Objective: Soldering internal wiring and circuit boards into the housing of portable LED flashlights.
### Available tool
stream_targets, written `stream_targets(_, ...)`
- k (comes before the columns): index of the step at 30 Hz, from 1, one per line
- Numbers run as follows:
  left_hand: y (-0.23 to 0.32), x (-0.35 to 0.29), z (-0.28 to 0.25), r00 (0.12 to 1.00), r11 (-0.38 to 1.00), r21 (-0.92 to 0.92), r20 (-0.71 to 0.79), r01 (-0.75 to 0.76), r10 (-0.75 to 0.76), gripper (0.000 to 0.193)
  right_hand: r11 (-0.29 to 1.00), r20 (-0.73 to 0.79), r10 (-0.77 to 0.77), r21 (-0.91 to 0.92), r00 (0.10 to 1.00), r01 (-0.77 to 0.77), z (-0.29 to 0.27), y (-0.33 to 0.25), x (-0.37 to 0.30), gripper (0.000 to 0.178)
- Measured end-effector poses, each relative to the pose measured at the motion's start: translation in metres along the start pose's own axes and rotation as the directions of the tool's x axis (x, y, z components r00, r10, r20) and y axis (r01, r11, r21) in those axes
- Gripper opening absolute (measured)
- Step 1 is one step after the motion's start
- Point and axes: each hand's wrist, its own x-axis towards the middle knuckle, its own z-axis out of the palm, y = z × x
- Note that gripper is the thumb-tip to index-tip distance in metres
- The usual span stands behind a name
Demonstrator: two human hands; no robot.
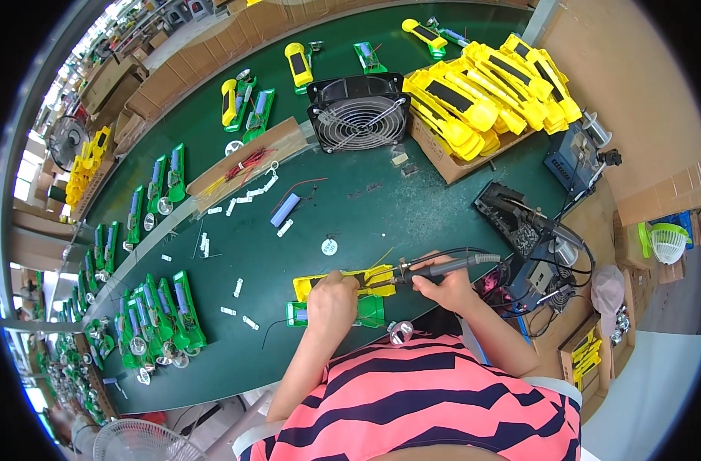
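Note:
My left hand (333, 298) presses down on a yellow plastic torch shell (377, 277) that lies on the green bench, over a green circuit board part (372, 311). My right hand (445, 286) grips a black soldering iron (442, 268) like a pen, its tip pointing left at the yellow shell. The iron's cable loops right toward the stand. A small round silver reflector (400, 332) sits near the bench edge below my hands.
A black square fan (359, 113) stands at the back. A cardboard box of yellow torch shells (488, 92) is to its right. Green assemblies (162, 311) line the left. A blue battery cell (284, 209), white connectors and a soldering station (519, 223) lie around.

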Motion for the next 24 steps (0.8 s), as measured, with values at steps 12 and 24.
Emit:
stream_targets(12,-0.001,0.0,0.002,1.0,0.999,0.022,0.008,0.028,-0.028,0.005,0.997,-0.003,-0.053,-0.062,0.999,0.053,0.002,-0.004,-0.004,0.017)
stream_targets(24,-0.001,0.001,0.003,1.0,0.998,0.06,-0.002,-0.014,0.014,0.006,0.964,0.016,-0.152,-0.219,0.988,0.151,0.03,-0.025,-0.033,0.036)
